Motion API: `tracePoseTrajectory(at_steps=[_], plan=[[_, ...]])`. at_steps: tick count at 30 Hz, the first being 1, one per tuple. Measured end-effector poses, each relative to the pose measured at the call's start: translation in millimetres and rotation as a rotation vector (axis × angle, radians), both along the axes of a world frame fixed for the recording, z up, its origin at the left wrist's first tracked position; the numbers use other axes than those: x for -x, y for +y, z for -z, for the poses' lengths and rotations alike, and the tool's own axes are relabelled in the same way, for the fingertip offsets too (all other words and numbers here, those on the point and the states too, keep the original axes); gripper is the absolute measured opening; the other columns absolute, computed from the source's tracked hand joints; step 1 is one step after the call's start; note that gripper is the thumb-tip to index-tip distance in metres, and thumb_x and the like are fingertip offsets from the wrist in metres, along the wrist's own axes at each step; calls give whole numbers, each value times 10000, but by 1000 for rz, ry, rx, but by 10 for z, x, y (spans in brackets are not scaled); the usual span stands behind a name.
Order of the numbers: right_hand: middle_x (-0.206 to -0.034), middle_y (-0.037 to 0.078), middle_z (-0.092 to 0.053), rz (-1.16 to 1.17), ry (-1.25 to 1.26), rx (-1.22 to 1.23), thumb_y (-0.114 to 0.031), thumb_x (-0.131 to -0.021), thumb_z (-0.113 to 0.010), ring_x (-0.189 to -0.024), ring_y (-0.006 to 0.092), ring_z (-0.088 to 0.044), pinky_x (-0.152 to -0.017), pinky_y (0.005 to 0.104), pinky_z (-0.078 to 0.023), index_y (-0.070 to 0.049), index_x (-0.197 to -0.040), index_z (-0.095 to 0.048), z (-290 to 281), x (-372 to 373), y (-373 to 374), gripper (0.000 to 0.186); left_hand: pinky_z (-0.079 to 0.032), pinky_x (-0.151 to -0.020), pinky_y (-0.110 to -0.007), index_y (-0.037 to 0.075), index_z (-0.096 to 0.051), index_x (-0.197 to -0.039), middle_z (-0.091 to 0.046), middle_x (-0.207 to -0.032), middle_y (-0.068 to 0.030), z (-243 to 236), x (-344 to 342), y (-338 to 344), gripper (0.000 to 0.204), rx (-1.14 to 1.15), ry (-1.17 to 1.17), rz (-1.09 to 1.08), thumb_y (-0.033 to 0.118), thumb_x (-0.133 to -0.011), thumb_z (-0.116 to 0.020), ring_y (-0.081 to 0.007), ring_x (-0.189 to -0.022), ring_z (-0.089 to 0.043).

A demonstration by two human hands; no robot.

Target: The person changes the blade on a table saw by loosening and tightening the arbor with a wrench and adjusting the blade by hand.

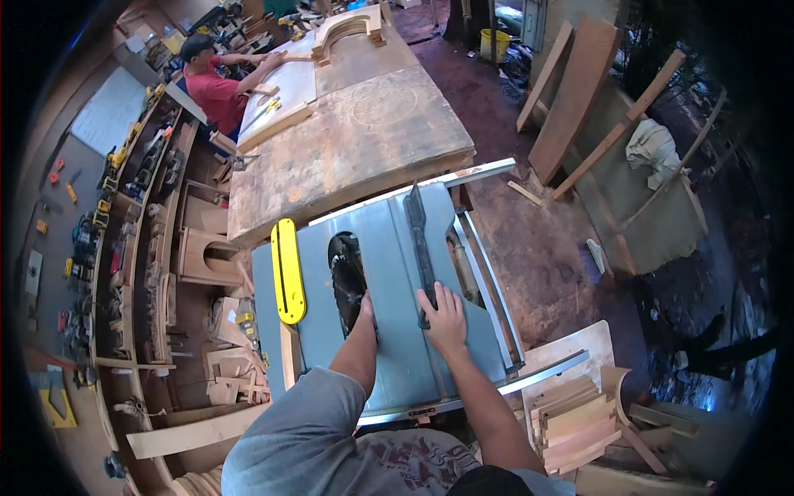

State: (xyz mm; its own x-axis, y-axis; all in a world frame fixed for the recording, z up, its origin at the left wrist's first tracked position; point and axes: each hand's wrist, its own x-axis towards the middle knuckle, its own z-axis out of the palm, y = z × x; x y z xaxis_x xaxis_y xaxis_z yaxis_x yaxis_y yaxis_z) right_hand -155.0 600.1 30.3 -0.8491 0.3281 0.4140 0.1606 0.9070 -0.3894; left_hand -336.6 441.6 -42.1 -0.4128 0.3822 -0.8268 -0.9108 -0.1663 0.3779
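Currently, open tabletop (385, 273) separates hands (445, 320) at slot edge (361, 255) and black bar (420, 240).

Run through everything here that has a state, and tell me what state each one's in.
Saw table opening: uncovered, left hand reaching into it
Yellow slotted plate: off the opening, lying on the saw table
Black stick: lying on the saw table, right hand at its near end
Arched wooden pieces: stacked on the workbench
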Motion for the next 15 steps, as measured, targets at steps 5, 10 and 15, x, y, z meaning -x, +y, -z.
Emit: tracePoseTrajectory(at_steps=[5,10,15], plan=[[-1451,231,-570,-22,-35,-30,-222,-902,-694,-1304,407,-563,-1111,534,-437,-230,-1442,-598,-155,75,-32,549,-572,-1012,-536,21,-591,-1418,-693,-1302,-209,283,195,-193,700,18,104,69,562,-1070,-317,-379,-1146,-702],[-1458,226,-567,2,-60,-29,-245,-921,-684,-1308,401,-561,-1106,535,-438,-232,-1448,-595,-44,-19,18,534,-587,-965,-532,0,-620,-1364,-712,-1255,-205,380,78,-77,622,8,-23,22,492,-1082,-363,-370,-1083,-720],[-1481,212,-553,-9,-97,-50,-302,-968,-649,-1324,392,-551,-1115,530,-428,-233,-1450,-595,-91,32,-69,490,-587,-975,-522,18,-640,-1363,-721,-1247,-204,391,189,-215,650,-32,-83,30,514,-1078,-331,-375,-1095,-722]])
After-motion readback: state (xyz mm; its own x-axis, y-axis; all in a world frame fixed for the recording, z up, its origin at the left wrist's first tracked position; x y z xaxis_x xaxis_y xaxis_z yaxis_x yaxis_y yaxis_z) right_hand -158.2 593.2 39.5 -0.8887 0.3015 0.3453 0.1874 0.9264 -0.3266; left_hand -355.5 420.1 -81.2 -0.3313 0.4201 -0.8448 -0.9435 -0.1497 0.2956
